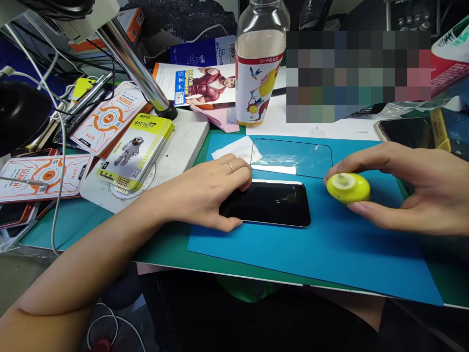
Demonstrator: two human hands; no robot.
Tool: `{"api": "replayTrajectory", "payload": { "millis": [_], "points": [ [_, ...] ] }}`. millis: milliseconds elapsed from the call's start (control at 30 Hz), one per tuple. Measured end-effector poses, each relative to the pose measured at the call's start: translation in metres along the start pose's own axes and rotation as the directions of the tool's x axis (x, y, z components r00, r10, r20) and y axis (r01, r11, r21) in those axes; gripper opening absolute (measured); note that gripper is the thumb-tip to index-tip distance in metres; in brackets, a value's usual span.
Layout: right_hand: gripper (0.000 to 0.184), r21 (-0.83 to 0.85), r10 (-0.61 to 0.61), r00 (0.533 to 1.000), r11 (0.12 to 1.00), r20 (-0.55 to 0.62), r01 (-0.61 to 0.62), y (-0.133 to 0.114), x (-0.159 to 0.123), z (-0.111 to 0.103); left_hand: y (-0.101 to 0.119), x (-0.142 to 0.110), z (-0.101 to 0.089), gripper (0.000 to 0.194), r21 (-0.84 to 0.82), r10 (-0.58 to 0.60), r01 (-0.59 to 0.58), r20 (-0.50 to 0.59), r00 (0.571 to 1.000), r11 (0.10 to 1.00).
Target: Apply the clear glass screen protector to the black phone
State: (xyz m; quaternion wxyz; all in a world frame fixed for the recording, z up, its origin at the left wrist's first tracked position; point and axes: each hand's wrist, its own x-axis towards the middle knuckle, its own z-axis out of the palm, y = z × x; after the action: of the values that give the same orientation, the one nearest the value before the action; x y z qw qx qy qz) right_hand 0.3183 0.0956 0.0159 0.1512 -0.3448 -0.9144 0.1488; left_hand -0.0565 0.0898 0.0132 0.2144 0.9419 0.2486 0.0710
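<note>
1 phone (273,205); 1 glass (304,159) nr mat's (330,254) far edge. L hand (220,188) palm-down, gripping phone; R hand (414,186) sideways, pinching 1 yellow obj (355,190).

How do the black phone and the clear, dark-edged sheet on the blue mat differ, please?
The black phone has an opaque, glossy face, while the clear sheet is see-through inside a dark outline. The left hand holds the phone; neither hand holds the sheet. Both have rounded corners and lie over the blue mat.

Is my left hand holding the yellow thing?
No, your right hand holds the yellow thing; your left hand is on the black phone.
</note>
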Motion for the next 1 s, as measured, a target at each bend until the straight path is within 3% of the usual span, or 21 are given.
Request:
{"api": "replayTrajectory", "payload": {
  "millis": [233,1000],
  "points": [
    [0.028,-0.002,-0.134,0.988,0.991,0.075,0.135,-0.006,0.012,-0.002,0.0,0.0,0.001,0.039,-0.004,-0.001,0.001,-0.001,1.0,1.0],
    [0.028,0.033,-0.136,0.986,0.991,0.099,0.133,-0.007,0.013,0.004,0.001,0.0,-0.001,0.037,0.008,-0.004,0.004,0.009,1.0,1.0]
  ]
}}
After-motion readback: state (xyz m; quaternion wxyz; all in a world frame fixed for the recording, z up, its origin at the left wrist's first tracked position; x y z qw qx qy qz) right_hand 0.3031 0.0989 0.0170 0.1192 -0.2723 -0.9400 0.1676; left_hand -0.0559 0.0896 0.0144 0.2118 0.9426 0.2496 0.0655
